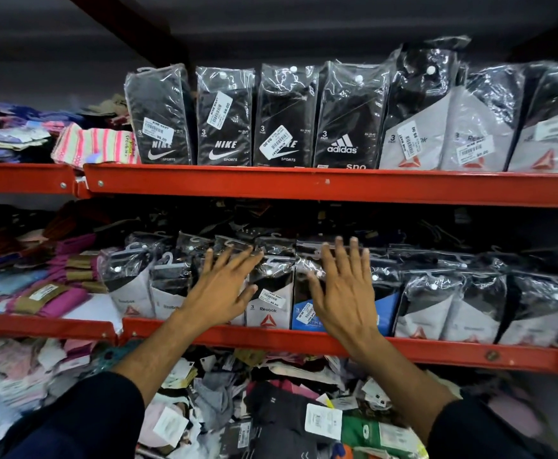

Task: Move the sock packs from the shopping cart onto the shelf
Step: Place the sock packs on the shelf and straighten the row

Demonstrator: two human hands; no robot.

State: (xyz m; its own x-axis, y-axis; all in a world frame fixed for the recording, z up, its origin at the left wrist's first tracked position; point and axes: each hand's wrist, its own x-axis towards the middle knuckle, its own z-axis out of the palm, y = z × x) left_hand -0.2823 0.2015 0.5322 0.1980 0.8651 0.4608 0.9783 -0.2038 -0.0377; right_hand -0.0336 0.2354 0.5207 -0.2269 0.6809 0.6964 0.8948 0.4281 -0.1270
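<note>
Both hands press flat on the sock packs (271, 293) standing on the middle shelf (304, 339), at 6 o'clock below the Nike row: left hand (219, 289) and right hand (345, 293), each grip wide, holding nothing. Even, gentle pushing should square the row without toppling packs. No shopping cart is visible.

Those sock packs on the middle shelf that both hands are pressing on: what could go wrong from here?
1. The sock packs stand upright in slippery plastic, tightly rowed; a hard push from the left hand or right hand might topple neighbours.
2. They sit near the red shelf edge, so one could slide off into the loose clothing pile below.
</note>
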